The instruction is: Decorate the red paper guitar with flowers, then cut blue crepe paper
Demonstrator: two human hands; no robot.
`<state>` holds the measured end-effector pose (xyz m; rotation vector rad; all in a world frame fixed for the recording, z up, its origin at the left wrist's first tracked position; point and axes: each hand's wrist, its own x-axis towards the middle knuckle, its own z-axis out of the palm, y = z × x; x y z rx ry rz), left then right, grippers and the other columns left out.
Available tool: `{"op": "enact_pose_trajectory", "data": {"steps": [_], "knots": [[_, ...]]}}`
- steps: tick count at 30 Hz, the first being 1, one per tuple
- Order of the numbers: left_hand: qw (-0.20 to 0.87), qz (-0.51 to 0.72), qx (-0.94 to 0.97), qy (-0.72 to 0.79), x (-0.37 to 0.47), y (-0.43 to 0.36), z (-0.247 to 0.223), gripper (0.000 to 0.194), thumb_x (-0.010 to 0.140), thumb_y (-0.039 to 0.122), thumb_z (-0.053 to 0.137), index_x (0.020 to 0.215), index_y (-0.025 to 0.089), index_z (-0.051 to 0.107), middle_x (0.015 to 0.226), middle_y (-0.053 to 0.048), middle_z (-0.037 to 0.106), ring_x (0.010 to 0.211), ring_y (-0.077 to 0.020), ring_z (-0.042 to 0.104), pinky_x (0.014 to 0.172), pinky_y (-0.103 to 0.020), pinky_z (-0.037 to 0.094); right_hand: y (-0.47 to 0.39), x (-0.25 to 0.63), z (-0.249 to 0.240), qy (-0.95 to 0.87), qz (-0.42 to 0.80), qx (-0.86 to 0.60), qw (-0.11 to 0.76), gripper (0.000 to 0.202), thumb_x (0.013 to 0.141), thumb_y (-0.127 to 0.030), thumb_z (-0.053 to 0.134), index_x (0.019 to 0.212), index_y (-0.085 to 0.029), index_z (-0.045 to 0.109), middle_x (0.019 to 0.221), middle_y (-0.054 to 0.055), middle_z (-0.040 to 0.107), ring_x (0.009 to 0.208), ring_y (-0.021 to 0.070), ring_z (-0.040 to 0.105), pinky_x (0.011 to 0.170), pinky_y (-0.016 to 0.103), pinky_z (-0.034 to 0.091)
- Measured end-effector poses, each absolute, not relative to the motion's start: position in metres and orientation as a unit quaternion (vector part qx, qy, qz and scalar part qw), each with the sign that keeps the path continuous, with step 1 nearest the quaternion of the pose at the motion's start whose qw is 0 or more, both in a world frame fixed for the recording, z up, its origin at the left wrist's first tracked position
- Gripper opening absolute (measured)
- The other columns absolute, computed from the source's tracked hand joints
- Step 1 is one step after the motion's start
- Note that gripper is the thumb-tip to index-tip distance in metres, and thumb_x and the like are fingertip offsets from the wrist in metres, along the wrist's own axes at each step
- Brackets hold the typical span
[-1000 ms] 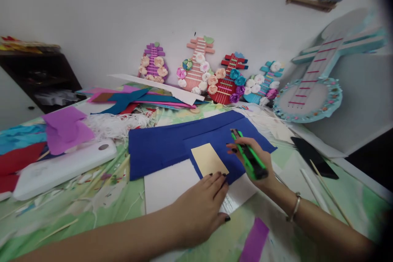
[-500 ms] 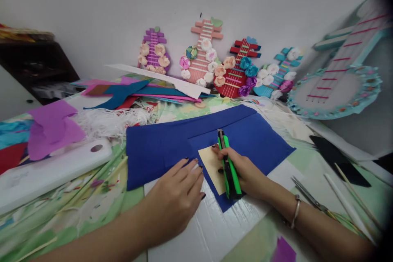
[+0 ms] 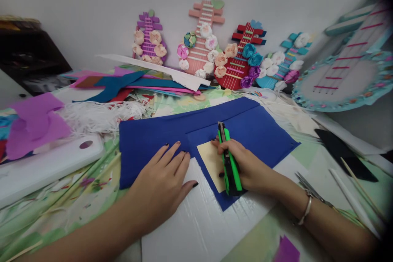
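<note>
Dark blue crepe paper or cloth [image 3: 153, 139], I cannot tell which, lies in folded layers over a shiny white board [image 3: 196, 229]. My left hand [image 3: 162, 184] rests flat with fingers spread, its fingertips on the blue material and its heel over the board. A green and black utility knife [image 3: 230, 163] is gripped in my right hand [image 3: 245, 163], the blade end pointing away from me. Beneath that hand a small cream-coloured card [image 3: 208, 159] lies on the blue layer, partly covered by the knife and fingers.
Several decorated toy guitars lean on the wall, among them a red one [image 3: 236, 69]. Scissors [image 3: 316, 192] and a black sheet [image 3: 344, 153] lie at right. White string [image 3: 101, 114], a white plastic cutting board [image 3: 61, 163] and purple sheets [image 3: 39, 127] sit at left.
My left hand has shifted left, away from the card, and its fingers have spread out. The right hand keeps the knife over the card. The camera view has moved slightly.
</note>
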<state>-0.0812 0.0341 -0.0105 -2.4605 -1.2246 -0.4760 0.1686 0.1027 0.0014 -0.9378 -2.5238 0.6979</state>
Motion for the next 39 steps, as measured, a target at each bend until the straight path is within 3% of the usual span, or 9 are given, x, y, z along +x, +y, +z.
{"op": "enact_pose_trajectory", "data": {"steps": [5,9,14,17,20,25,29,39], "knots": [[0.142,-0.164,-0.866,-0.450,-0.086,0.038,-0.009,0.048,0.099,0.038,0.033,0.119,0.005,0.062,0.117,-0.016,0.068,0.113,-0.0339,0.061,0.091,-0.050,0.051,0.111,0.173,0.002,-0.881,0.274,-0.340,0.184,0.059,0.070,-0.036,0.080,0.111,-0.026,0.039,0.133,0.015,0.051,0.134,0.0323,0.040,0.102,0.046,0.040],[0.090,-0.150,-0.854,-0.490,-0.095,0.049,-0.008,0.044,0.099,0.035,0.036,0.120,0.008,0.063,0.119,-0.014,0.068,0.114,-0.0318,0.061,0.093,-0.048,0.051,0.115,0.176,0.000,-0.877,0.292,-0.339,0.175,0.064,0.067,-0.030,0.081,0.113,-0.027,0.037,0.140,0.016,0.046,0.134,0.0316,0.041,0.103,0.045,0.039],[0.010,-0.187,-0.793,-0.580,-0.115,0.079,-0.010,0.044,0.094,0.032,0.042,0.124,0.005,0.060,0.127,-0.019,0.061,0.122,-0.0335,0.052,0.105,-0.049,0.039,0.117,0.177,0.007,-0.874,0.295,-0.350,0.164,0.062,0.065,-0.019,0.078,0.112,-0.027,0.037,0.138,0.015,0.048,0.126,0.0322,0.049,0.096,0.042,0.045],[-0.057,-0.241,-0.754,-0.609,-0.127,0.095,-0.010,0.046,0.084,0.036,0.056,0.120,0.008,0.060,0.118,-0.018,0.063,0.114,-0.0338,0.054,0.101,-0.049,0.041,0.117,0.178,0.009,-0.868,0.299,-0.367,0.151,0.063,0.063,-0.017,0.077,0.112,-0.026,0.039,0.137,0.015,0.049,0.120,0.0330,0.054,0.091,0.041,0.048],[-0.088,-0.267,-0.738,-0.614,-0.134,0.105,-0.010,0.042,0.075,0.037,0.064,0.112,0.016,0.062,0.105,-0.010,0.068,0.103,-0.0292,0.059,0.095,-0.045,0.044,0.117,0.178,0.007,-0.867,0.302,-0.368,0.149,0.063,0.063,-0.017,0.077,0.112,-0.026,0.038,0.138,0.016,0.047,0.123,0.0329,0.051,0.091,0.041,0.048],[-0.146,-0.311,-0.715,-0.609,-0.139,0.110,-0.012,0.030,0.076,0.031,0.057,0.104,0.020,0.063,0.086,-0.002,0.068,0.084,-0.0208,0.063,0.081,-0.035,0.049,0.119,0.180,-0.001,-0.864,0.308,-0.359,0.171,0.067,0.064,-0.016,0.077,0.114,-0.025,0.035,0.142,0.019,0.040,0.135,0.0328,0.038,0.097,0.043,0.044],[-0.168,-0.339,-0.708,-0.596,-0.142,0.111,-0.011,0.028,0.077,0.030,0.052,0.101,0.018,0.061,0.080,-0.001,0.066,0.075,-0.0171,0.063,0.074,-0.029,0.048,0.120,0.181,-0.001,-0.860,0.317,-0.361,0.174,0.065,0.063,-0.015,0.077,0.113,-0.026,0.036,0.142,0.018,0.041,0.130,0.0328,0.044,0.094,0.043,0.045],[-0.151,-0.341,-0.715,-0.592,-0.141,0.109,-0.006,0.024,0.076,0.028,0.052,0.096,0.018,0.062,0.077,-0.001,0.064,0.070,-0.0174,0.059,0.071,-0.030,0.046,0.119,0.184,0.005,-0.858,0.327,-0.355,0.177,0.065,0.060,-0.011,0.077,0.110,-0.025,0.038,0.141,0.014,0.045,0.119,0.0293,0.053,0.087,0.035,0.047]]}}
